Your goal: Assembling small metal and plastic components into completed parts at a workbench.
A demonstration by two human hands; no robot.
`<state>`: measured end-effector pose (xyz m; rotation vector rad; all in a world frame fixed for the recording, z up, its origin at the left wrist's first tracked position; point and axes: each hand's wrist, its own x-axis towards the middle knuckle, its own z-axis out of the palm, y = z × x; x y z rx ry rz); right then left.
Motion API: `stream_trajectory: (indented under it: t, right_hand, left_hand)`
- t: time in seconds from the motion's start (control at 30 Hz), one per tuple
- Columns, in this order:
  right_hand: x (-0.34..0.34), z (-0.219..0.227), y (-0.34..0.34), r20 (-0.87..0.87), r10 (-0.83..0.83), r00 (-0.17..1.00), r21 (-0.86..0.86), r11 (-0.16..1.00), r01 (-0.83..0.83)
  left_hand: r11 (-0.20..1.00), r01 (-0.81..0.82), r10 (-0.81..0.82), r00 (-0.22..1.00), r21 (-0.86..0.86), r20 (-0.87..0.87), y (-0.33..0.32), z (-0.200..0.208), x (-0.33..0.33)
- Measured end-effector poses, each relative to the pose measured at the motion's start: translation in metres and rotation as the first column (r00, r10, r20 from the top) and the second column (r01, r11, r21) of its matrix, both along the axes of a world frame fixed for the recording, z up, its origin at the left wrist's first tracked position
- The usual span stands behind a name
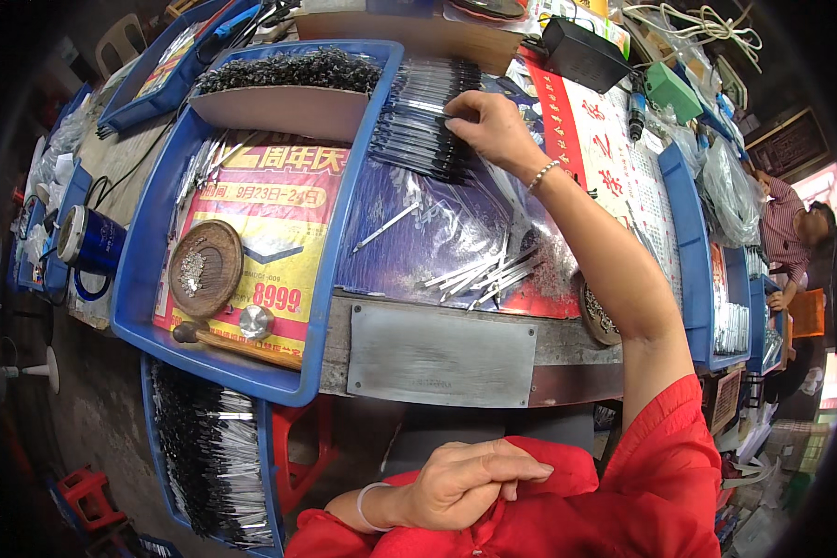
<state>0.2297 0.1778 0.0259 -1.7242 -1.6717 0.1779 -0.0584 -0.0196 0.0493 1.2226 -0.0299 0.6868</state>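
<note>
My right hand (495, 130) reaches across the bench to a row of slim black-and-clear pen-like rods (418, 116) laid side by side. Its thumb and fingers are pinched together at the right-hand ends of the rods; what lies between the fingertips is too small to make out. My left hand (456, 484) rests in front of my body near my lap, fingers stretched out, holding nothing. Loose white-and-grey thin tubes (479, 276) lie in a scattered pile on the bench nearer to me. A single white tube (386, 228) lies apart, left of that pile.
At left stands a blue tray (321, 307) with a wooden dish (191, 302) of tiny metal parts, a wooden-handled tool (242, 346) and black parts (288, 70). A lower crate (214, 456) holds many rods. A metal plate (442, 353) covers the bench edge. Another person (781, 219) sits far right.
</note>
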Motion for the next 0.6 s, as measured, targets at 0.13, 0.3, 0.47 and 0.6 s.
stream_trajectory:
  t: [0.13,0.3,0.47,0.6]
  right_hand:
    - [0.007,0.010,0.001,-0.677,-0.126,0.725,-0.206,0.978,-0.023]
    - [0.011,0.029,-0.024,-0.894,-0.143,0.424,-0.176,0.984,-0.039]
    - [0.001,0.070,-0.083,-0.809,0.031,0.588,-0.283,0.856,-0.434]
    - [-0.037,0.086,-0.123,-0.780,0.161,0.604,-0.356,0.681,-0.640]
  left_hand:
    - [1.000,-0.010,0.010,1.000,0.003,-0.015,0.002,0.000,0.001]
    - [0.950,-0.221,0.235,0.971,0.221,-0.042,0.015,0.013,-0.003]
    - [0.423,-0.472,0.659,0.746,0.773,0.095,0.033,0.034,-0.004]
    - [0.411,-0.314,0.762,0.634,0.856,-0.134,0.045,0.040,0.005]
